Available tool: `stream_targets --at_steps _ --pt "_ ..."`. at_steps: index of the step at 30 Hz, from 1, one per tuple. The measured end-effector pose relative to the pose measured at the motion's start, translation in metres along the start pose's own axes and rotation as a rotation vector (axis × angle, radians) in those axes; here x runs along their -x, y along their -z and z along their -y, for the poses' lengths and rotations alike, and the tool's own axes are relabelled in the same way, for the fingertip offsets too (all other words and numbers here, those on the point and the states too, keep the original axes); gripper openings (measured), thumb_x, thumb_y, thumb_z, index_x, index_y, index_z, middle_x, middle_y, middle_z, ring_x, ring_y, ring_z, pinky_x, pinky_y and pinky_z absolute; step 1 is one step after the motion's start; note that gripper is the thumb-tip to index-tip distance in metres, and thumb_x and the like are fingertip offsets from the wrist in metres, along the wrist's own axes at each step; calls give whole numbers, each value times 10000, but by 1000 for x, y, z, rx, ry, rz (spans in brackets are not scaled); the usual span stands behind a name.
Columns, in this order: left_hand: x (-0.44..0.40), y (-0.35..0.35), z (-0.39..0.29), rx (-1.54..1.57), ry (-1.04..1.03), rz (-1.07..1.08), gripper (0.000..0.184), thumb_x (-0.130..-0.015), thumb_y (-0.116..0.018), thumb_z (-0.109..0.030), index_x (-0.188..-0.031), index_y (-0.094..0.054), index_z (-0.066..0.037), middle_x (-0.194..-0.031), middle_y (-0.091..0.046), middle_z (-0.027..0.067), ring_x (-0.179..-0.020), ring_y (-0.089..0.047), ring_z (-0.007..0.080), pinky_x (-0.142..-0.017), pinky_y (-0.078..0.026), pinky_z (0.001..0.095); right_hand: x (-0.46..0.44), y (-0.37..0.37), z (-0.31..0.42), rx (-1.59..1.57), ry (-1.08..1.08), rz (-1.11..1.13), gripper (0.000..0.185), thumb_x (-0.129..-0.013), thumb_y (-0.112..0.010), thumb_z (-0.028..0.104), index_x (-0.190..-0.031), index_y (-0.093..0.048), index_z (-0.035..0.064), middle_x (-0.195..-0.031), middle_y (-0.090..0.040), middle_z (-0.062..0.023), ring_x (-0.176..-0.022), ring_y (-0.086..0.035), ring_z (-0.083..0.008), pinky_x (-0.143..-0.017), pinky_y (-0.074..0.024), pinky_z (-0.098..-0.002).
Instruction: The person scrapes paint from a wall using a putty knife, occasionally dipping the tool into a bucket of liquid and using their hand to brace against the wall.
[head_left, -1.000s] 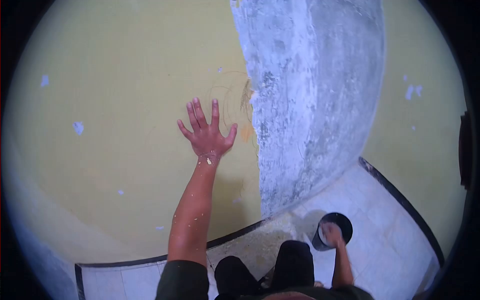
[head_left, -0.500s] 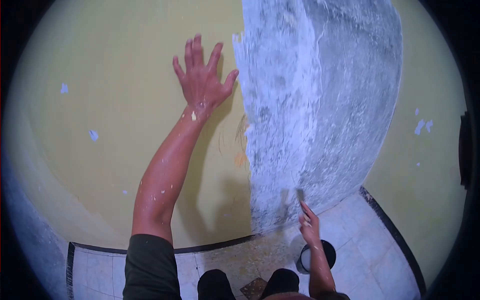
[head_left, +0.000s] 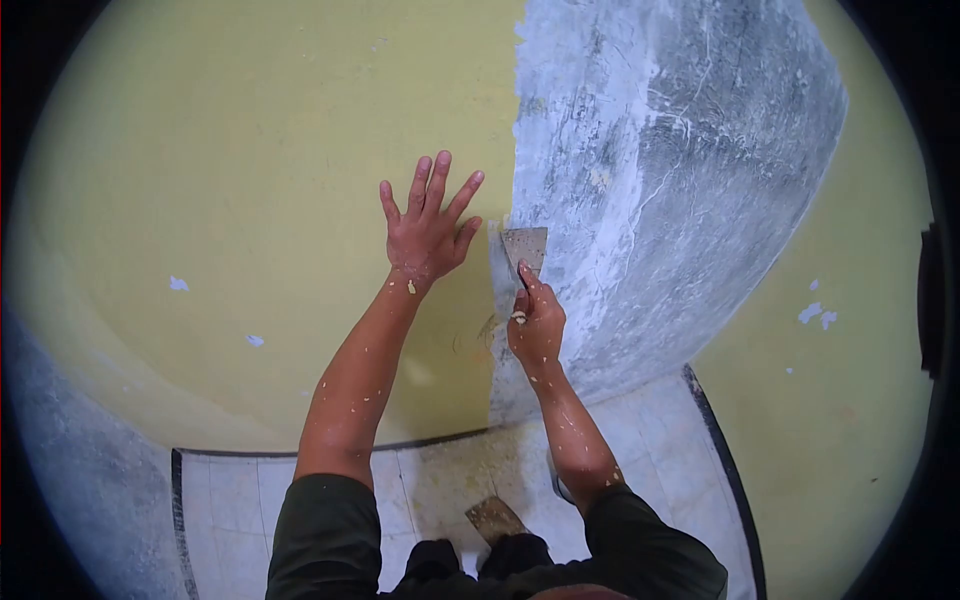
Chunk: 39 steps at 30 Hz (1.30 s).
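Note:
My left hand (head_left: 427,232) lies flat with spread fingers on the yellow painted wall (head_left: 250,150), just left of where the paint ends. Flecks of paint dot both forearms. In my right hand (head_left: 538,325) is a scraper (head_left: 526,247), its wide metal blade pointing up and resting at the ragged paint edge. Most of its handle is hidden by my fingers. Right of that edge, the bare wall patch (head_left: 600,180) shows white and grey plaster.
Below the wall is a pale tiled floor (head_left: 235,500) with a dark border and scattered paint crumbs. A brown square piece (head_left: 496,519) lies by my feet. The bucket's rim (head_left: 561,487) peeks out beside my right forearm. Small white chips mark the yellow paint.
My right hand has raised the scraper from low on the bare patch, up and left to the paint edge. My left hand stays flat on the wall. The view has shifted.

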<state>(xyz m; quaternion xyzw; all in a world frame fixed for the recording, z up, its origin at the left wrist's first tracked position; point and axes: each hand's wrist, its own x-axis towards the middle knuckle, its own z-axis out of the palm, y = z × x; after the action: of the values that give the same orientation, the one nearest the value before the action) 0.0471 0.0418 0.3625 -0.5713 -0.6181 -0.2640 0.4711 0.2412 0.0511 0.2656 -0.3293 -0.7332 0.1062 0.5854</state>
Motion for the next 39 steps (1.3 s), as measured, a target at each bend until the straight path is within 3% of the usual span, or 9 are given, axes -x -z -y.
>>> stream_targets --at_steps 7,9,14,19,22,26,30,35,39 --pt "-1 -6 1 -9 2 -39 534 -964 -463 -569 -1476 -465 -415 -1645 -273 69 -1530 -213 258 -1091 -172 734 -34 2 27 -77 95 -67 555 -815 -579 -66 -1348 -604 85 -784 -589 -140 -654 -600 -296 -621 -515 -380" --pt "-1 -8 2 -13 1 -34 533 -964 -462 -570 -1474 -468 -415 -1644 -276 68 -1528 -216 260 -1080 -186 740 9 3 17 -12 -106 95 444 -918 -538 -29 -1342 -608 80 -957 -677 -202 -791 -669 -349 -705 -526 -383" --pt "1 -8 -2 21 39 20 546 -955 -468 -571 -1484 -435 -441 -1644 -282 17 -1517 -242 212 -1079 -205 726 -46 10 42 -80 -107 52 453 -911 -546 -24 -1347 -608 83 -860 -641 -162 -729 -640 -296 -710 -527 -363" --pt "2 -15 0 -44 23 -52 546 -953 -447 -570 -1483 -437 -441 -1635 -303 24 -1511 -251 222 -1151 2 676 -1 15 27 8 -191 172 508 -885 -550 -71 -1364 -594 94 -794 -597 -143 -683 -625 -260 -670 -522 -356" --pt "3 -17 1 -78 2 -58 545 -955 -453 -579 -1480 -451 -431 -1641 -278 72 -1524 -213 274 -1161 33 668 -15 6 32 65 -225 134 525 -867 -560 -94 -1349 -612 108 -808 -614 -141 -658 -626 -254 -649 -521 -351" --pt "0 -20 2 -72 1 -41 549 -958 -437 -591 -1482 -447 -430 -1641 -277 73 -1529 -193 277 -1153 39 684 -17 12 36 8 -233 119 624 -781 -607 -118 -1360 -612 115 -771 -588 -126 -632 -598 -259 -607 -509 -381" --pt "6 -17 2 -48 -29 -29 542 -952 -464 -577 -1472 -466 -421 -1641 -277 73 -1534 -171 285 -1132 42 707 -16 4 42 31 -285 83 622 -796 -613 -106 -1376 -597 118 -780 -590 -130 -644 -591 -271 -640 -512 -381" --pt "10 -12 2 50 -4 10 534 -960 -455 -533 -1484 -443 -428 -1648 -277 23 -1539 -174 235 -1145 62 689 -95 -3 70 -21 -24 -192 573 -809 -629 -70 -1350 -610 116 -836 -629 -147 -714 -626 -292 -700 -523 -402" --pt "3 -19 4 34 -18 -19 558 -956 -466 -524 -1502 -413 -426 -1652 -268 21 -1543 -159 236 -1139 47 693 -13 -10 38 119 -176 -55 539 -826 -603 -56 -1337 -616 115 -872 -647 -161 -777 -659 -313 -739 -533 -421"
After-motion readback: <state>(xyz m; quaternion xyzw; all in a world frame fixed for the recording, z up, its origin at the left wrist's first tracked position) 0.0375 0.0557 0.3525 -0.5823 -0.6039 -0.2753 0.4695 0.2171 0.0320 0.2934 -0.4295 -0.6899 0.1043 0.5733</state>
